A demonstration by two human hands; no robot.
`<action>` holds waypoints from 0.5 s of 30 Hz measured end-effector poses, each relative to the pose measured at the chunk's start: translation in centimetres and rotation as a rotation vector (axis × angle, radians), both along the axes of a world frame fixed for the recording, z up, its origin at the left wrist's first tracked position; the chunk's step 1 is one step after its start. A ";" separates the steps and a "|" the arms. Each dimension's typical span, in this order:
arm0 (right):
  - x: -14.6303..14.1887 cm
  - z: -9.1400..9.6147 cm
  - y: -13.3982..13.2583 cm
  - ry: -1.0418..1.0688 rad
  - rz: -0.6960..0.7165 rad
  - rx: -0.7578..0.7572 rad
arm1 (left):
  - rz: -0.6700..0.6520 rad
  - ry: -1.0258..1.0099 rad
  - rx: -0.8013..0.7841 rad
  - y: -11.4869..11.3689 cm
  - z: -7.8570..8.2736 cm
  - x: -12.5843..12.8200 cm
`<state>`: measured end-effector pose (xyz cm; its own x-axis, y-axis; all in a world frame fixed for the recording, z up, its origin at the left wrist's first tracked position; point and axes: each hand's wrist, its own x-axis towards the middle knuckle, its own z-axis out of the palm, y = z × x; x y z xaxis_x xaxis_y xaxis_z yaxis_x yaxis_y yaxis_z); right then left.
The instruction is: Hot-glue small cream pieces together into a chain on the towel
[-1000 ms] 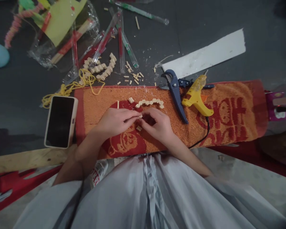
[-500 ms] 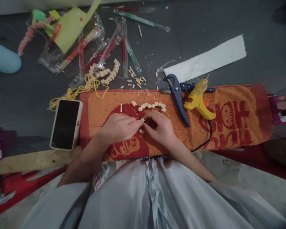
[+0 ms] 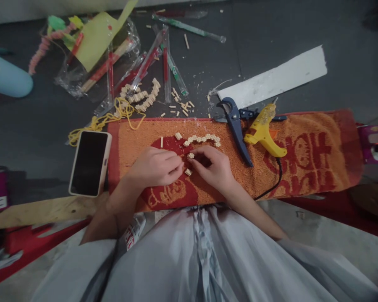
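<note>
My right hand (image 3: 216, 168) pinches a small cluster of short wooden stick pieces (image 3: 190, 156) between thumb and fingertips. To its left, my left hand (image 3: 159, 167) is closed with its fingers curled, a little apart from the cluster; what its fingertips hold, if anything, is hidden. Between the hands, a small bundle of stick pieces (image 3: 188, 172) lies on the orange and red towel (image 3: 132, 147). Just beyond my fingers sits a wavy strip of joined stick pieces (image 3: 202, 139). Another little bundle (image 3: 178, 136) and a single stick (image 3: 161, 142) lie farther left.
Right of my hands are a blue-handled cutter (image 3: 237, 136) and a yellow glue gun (image 3: 264, 132) with a black cord. A phone (image 3: 90, 163) lies at left beside yellow string (image 3: 96, 124). Behind are loose stick pieces (image 3: 185, 108), plastic-wrapped sticks (image 3: 166, 63) and a white strip (image 3: 274, 77).
My left hand has drawn back leftward from the cluster, leaving a gap between the hands. The cluster stays in my right fingertips and shows more fully. The whole view has shifted slightly.
</note>
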<state>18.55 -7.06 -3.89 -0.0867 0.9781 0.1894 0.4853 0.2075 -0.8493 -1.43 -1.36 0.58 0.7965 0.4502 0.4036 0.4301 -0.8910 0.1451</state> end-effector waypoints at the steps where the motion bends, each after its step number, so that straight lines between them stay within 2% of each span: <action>1: 0.0 0.0 0.0 -0.002 0.001 0.001 | 0.018 0.024 -0.010 0.0 -0.2 0.0; 4: 0.0 0.0 0.1 -0.012 0.002 0.033 | 0.109 0.111 -0.112 -0.1 -0.8 0.2; 9: -0.1 0.0 0.2 -0.019 0.003 0.072 | 0.228 0.157 -0.435 -0.1 -1.7 0.3; 15: -0.3 -0.1 -0.1 -0.007 -0.023 0.097 | 0.300 0.119 -0.567 0.2 -1.5 0.3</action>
